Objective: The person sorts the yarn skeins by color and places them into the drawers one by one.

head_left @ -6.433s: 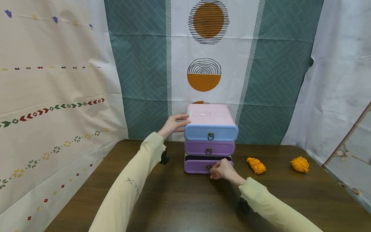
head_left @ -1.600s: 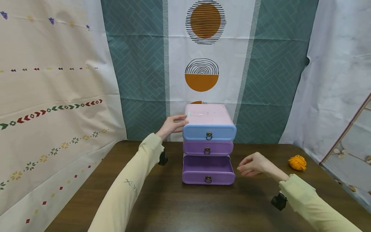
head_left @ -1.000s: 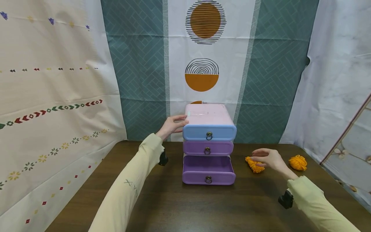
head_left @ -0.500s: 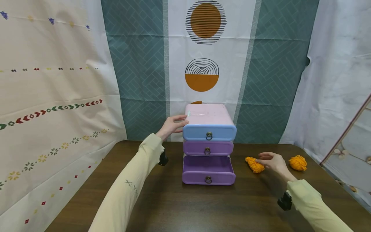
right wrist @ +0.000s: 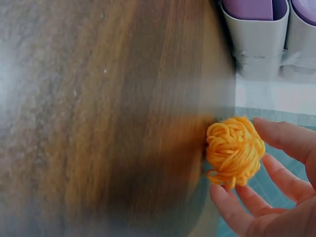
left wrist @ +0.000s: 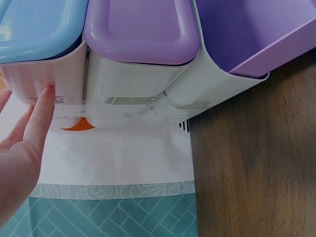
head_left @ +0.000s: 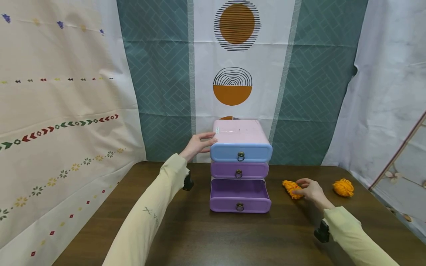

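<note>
The orange yarn bundle (head_left: 289, 186) lies on the brown table (head_left: 206, 240), right of the drawer stack (head_left: 241, 131) and well apart from it. It sits directly at the right hand (head_left: 313, 191) — the thumb and fingers reach round its nearer, right-hand end, part-bent, the gap between them about as wide as the yarn. In the right wrist view at least 3 fingertips meet its edge; how tight the hold is, I cannot tell. The left hand (head_left: 197, 143) is well apart from the yarn, on the far side of the stack.

The bundle is longer than it is wide and lies flat. Its long axis runs slantwise across the table: 1 end points away from the person and leftward, the other toward the person and rightward, under the right hand. From the right wrist it looks nearly round.

The left hand has its fingers fairly straight and spread, the tips resting against the left side of the pink top box; it grips nothing. The stack has 3 drawers, 1 blue above 2 purple — the bottom drawer (head_left: 224, 204) is drawn out toward the person. Farther right on the table lies a 2nd, rounder yarn ball (head_left: 343, 187).
</note>
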`<state>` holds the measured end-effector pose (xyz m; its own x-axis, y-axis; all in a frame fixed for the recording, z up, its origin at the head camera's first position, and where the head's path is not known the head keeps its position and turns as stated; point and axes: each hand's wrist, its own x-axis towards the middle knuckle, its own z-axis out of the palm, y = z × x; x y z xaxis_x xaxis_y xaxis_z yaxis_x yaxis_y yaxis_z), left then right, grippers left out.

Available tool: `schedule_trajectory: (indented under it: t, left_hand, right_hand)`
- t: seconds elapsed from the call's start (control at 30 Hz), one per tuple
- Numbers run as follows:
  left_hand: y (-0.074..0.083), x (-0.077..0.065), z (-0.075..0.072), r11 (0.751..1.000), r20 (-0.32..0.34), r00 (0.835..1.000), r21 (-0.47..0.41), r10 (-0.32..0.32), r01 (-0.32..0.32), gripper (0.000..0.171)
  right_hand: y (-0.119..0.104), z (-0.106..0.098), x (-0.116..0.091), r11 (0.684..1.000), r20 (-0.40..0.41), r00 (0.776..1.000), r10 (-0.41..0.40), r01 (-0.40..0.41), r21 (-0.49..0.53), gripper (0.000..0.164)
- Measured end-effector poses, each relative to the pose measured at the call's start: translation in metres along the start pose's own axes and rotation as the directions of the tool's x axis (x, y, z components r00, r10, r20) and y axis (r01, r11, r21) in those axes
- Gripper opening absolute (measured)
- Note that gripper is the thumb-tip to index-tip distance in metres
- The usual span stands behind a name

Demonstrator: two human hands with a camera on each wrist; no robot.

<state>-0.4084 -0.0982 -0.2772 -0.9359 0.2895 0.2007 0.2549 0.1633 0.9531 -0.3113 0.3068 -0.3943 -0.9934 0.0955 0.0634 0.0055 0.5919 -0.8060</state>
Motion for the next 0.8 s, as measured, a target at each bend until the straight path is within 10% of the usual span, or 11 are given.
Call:
schedule_trajectory:
  t: [0.8]
  left_hand:
    - [0.0013,0.0012,0.0027,1.0,-0.002,1.0,0.01,0.013,-0.013,0.049]
  right_hand:
    - [0.0079,-0.0011,0.0097,0.993,-0.011,1.0,0.003,-0.002,0.121,0.027]
